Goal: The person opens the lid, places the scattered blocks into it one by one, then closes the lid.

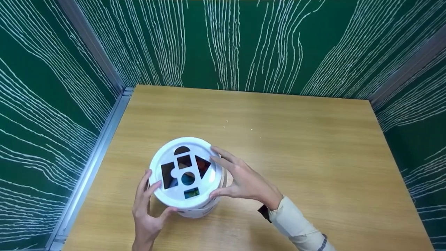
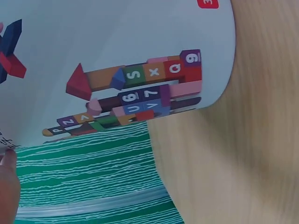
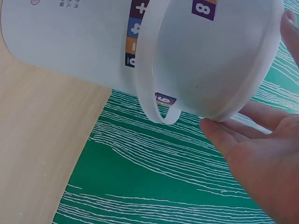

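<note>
A white shape-sorter bucket stands on the table, its side printed with coloured lettered blocks. On top sits a white round lid with several cut-out holes, among them a triangle, a circle and a square. Bits of coloured pieces show through some holes. My left hand grips the lid's rim on the left, thumb at the front edge. From the right, my right hand holds the rim with its thumb and fingers spread along it. A white strap handle hangs against the bucket's side below the right hand.
The wooden table extends to the right and behind the bucket, with a few tiny pale specks on it. Green panels with white wavy lines enclose its back and sides. A metal rail runs along the left edge.
</note>
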Motion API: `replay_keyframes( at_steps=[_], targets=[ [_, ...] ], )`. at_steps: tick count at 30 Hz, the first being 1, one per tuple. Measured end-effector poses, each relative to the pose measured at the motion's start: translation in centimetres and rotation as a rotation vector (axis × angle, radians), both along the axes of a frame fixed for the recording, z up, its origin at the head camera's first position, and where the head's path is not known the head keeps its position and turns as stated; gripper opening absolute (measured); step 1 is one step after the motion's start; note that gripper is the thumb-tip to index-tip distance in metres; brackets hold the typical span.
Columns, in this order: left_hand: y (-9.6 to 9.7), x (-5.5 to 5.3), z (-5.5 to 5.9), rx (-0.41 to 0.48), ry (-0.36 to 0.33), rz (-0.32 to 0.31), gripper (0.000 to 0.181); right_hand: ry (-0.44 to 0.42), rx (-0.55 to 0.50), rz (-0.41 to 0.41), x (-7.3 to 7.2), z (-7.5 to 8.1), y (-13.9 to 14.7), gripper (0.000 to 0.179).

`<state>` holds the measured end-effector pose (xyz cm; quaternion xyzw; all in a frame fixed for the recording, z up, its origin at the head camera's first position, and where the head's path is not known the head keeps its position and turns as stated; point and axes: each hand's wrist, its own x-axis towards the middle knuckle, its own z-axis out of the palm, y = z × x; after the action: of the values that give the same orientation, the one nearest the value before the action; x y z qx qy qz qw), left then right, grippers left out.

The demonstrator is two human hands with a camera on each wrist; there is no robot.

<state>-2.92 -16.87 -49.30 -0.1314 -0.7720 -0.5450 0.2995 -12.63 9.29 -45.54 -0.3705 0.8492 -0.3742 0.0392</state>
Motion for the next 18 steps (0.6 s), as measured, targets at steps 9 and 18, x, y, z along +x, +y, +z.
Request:
replay_keyframes(
  at_steps=[9,18],
  targets=[
    [0.0,-0.5,-0.4,-0.011,-0.013,-0.036,0.059,0.032,0.032,-0.042,0.6,0.1,0.6,0.098],
    [-0.1,0.5,-0.1,-0.045,-0.149,0.030,0.064,-0.077,-0.025,-0.043,0.0,-2.1,0.6,0.098]
  ],
)
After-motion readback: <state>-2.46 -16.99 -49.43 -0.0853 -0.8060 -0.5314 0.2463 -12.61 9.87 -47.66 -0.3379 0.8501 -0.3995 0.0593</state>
